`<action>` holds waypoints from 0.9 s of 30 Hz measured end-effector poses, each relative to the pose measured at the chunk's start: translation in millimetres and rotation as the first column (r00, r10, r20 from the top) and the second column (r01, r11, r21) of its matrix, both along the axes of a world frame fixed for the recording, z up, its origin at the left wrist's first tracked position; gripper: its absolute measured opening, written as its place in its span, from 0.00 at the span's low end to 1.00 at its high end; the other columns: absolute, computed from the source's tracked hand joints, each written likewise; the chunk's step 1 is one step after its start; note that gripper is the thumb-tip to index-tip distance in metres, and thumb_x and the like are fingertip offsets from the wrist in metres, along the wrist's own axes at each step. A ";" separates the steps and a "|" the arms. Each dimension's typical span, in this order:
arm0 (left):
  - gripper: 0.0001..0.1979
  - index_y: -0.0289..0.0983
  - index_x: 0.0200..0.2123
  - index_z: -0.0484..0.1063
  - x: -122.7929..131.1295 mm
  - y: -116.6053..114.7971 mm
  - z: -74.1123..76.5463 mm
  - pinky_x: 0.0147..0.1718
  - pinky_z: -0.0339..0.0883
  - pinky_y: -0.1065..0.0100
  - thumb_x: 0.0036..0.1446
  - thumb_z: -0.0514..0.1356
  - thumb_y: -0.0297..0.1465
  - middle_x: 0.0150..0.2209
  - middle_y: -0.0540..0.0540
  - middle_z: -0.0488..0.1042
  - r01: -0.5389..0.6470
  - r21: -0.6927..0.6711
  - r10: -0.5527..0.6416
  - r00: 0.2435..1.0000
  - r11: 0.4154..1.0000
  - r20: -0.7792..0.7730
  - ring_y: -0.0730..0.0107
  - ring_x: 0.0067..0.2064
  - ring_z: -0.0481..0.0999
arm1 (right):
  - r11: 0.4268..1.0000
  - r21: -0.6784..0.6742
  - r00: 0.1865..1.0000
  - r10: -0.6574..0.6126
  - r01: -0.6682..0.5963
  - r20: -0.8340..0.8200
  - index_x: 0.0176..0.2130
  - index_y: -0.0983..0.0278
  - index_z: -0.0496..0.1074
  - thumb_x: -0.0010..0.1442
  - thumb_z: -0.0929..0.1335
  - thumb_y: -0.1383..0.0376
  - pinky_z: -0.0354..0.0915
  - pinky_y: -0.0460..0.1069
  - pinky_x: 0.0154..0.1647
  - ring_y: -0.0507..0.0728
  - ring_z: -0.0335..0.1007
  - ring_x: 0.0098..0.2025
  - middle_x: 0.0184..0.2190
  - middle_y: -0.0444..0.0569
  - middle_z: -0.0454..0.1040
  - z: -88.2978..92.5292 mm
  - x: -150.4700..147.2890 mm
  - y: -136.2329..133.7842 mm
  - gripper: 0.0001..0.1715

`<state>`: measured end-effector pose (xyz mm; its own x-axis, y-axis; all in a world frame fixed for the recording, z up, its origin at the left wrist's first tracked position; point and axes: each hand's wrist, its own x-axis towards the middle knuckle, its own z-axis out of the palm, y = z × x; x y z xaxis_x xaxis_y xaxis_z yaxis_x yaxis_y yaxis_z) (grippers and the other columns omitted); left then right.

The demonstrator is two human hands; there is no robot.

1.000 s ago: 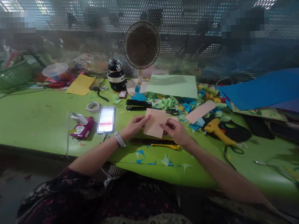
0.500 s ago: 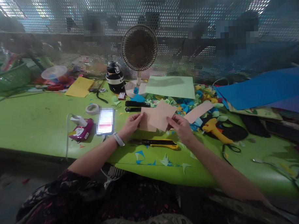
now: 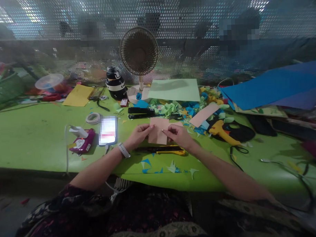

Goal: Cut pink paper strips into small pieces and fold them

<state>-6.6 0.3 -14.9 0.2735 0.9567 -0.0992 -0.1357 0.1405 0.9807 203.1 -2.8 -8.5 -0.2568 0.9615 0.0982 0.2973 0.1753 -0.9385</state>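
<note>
Both my hands hold a small peach paper sheet just above the green table. My left hand pinches its left edge, and a white watch sits on that wrist. My right hand pinches the right edge with fingers curled. The paper looks folded into a compact rectangle. A yellow and black utility knife lies on the table right below the hands. Another peach strip rests to the right.
A lit phone, a pink charger gadget and a tape roll lie left. Behind are a small fan, a black stapler, coloured paper scraps and a yellow glue gun. Blue sheets lie right.
The peach paper, spread wider half a second ago, is now folded into a narrower piece, and my hands have drawn closer together. The camera has shifted slightly.
</note>
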 end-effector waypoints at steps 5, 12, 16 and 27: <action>0.27 0.33 0.33 0.77 -5.5 8.0 1.9 0.26 0.64 0.73 0.45 0.69 0.53 0.29 0.48 0.76 -0.054 0.075 0.056 0.998 0.996 -0.035 0.74 0.28 0.72 | 0.999 -0.016 0.996 -0.042 0.041 -0.074 0.31 0.61 0.69 0.47 0.75 0.41 0.69 0.49 0.27 0.52 0.68 0.25 0.25 0.43 0.72 0.5 0.3 1.4 0.28; 0.17 0.34 0.35 0.74 -55.1 43.0 11.7 0.26 0.65 0.71 0.48 0.68 0.41 0.28 0.45 0.78 -0.247 0.179 0.293 0.903 0.952 -0.313 0.68 0.28 0.75 | 0.992 0.028 0.985 -0.120 0.124 -0.121 0.29 0.62 0.70 0.46 0.75 0.40 0.69 0.49 0.26 0.52 0.69 0.23 0.23 0.44 0.73 18.8 24.6 16.6 0.29; 0.12 0.35 0.30 0.75 -80.4 57.2 10.0 0.23 0.61 0.69 0.47 0.67 0.38 0.23 0.46 0.75 -0.094 0.131 0.155 0.780 0.987 -0.606 0.66 0.25 0.73 | 0.970 0.069 0.970 -0.228 0.234 -0.084 0.29 0.61 0.70 0.44 0.75 0.42 0.70 0.51 0.28 0.53 0.70 0.23 0.22 0.44 0.73 22.2 54.5 38.9 0.28; 0.19 0.35 0.48 0.75 -89.1 67.3 -0.5 0.40 0.69 0.54 0.56 0.59 0.38 0.42 0.33 0.79 -0.061 0.470 0.473 0.174 0.881 -0.864 0.44 0.45 0.77 | 0.919 0.361 0.576 -0.383 0.158 0.723 0.45 0.65 0.77 0.62 0.64 0.68 0.66 0.52 0.46 0.62 0.74 0.47 0.46 0.56 0.79 41.8 118.8 49.4 0.15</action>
<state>-95.7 67.6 -15.4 -0.1083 0.9748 0.1950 0.9317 0.0311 0.3620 321.9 46.6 33.3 -0.0744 0.9728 0.2193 0.9519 0.1349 -0.2752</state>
